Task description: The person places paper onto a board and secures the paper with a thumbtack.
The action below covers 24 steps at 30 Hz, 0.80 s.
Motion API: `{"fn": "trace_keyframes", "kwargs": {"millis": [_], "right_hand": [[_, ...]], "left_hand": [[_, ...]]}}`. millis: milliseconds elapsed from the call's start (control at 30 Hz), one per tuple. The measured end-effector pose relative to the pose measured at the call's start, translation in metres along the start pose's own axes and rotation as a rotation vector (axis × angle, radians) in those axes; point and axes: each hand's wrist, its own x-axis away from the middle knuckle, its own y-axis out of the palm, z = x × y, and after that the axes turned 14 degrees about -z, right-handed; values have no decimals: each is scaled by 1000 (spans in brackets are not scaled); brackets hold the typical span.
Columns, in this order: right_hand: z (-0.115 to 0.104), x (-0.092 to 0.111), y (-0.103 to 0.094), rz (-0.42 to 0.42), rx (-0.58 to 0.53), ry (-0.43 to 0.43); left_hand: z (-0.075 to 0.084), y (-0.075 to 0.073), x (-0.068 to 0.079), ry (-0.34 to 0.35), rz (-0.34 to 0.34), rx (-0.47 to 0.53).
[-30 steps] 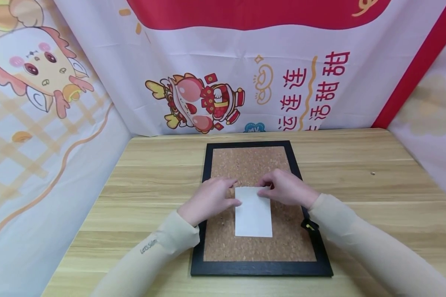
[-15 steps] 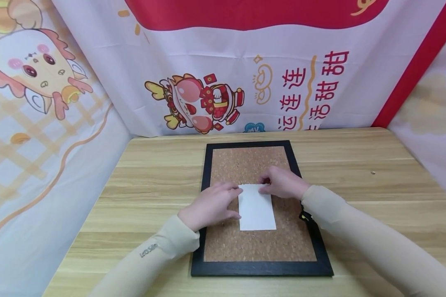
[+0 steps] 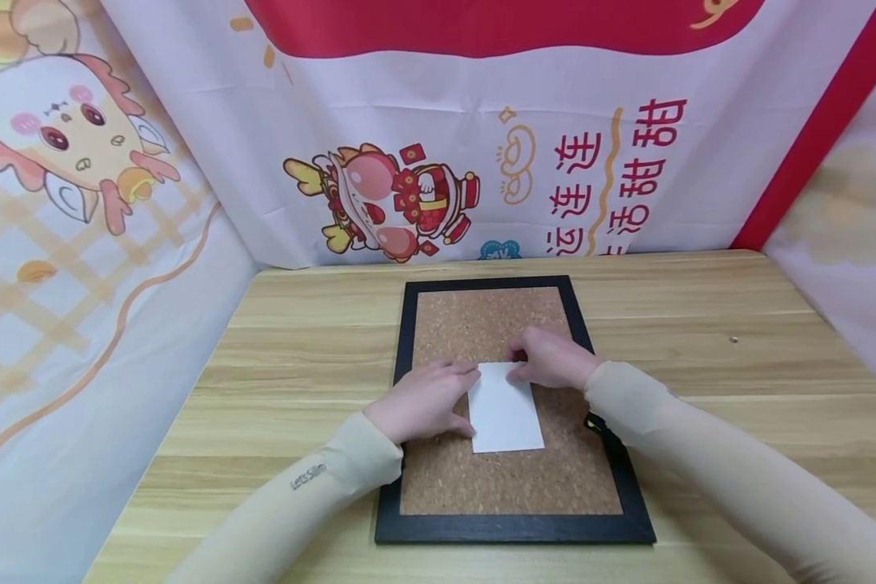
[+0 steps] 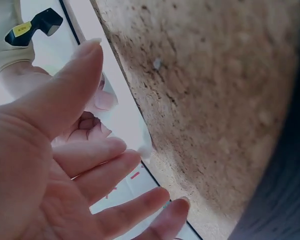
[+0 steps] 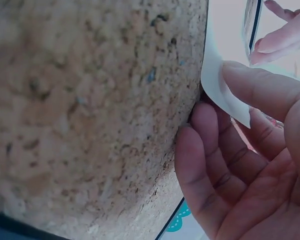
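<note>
A blank white sheet of paper (image 3: 507, 418) lies over the middle of a cork board (image 3: 511, 487) with a black frame. My right hand (image 3: 552, 359) pinches its far right corner. In the right wrist view the thumb is on the upper face of the paper (image 5: 217, 80), the fingers lie behind it, and that corner curls up off the cork. My left hand (image 3: 425, 401) rests along the sheet's left edge, thumb near the lower part and fingertips at the far left corner. In the left wrist view its fingers (image 4: 107, 172) are extended and spread.
The board lies on a light wood-grain table (image 3: 299, 357). A tiny bit of something (image 3: 733, 340) sits on the table at the right. Printed cloth (image 3: 438, 89) hangs behind the table. A dark device with a yellow label (image 4: 35, 27) is on the right wrist.
The sheet has shifted slightly to the right and away from me, with the right hand keeping its pinch. My left hand has moved right, up to the sheet's left edge.
</note>
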Motion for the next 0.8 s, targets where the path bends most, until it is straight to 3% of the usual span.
{"fn": "trace_keyframes", "kwargs": {"millis": [800], "right_hand": [[1, 8, -5, -47, 31, 122]], "left_hand": [[7, -4, -3, -74, -124, -56]]}}
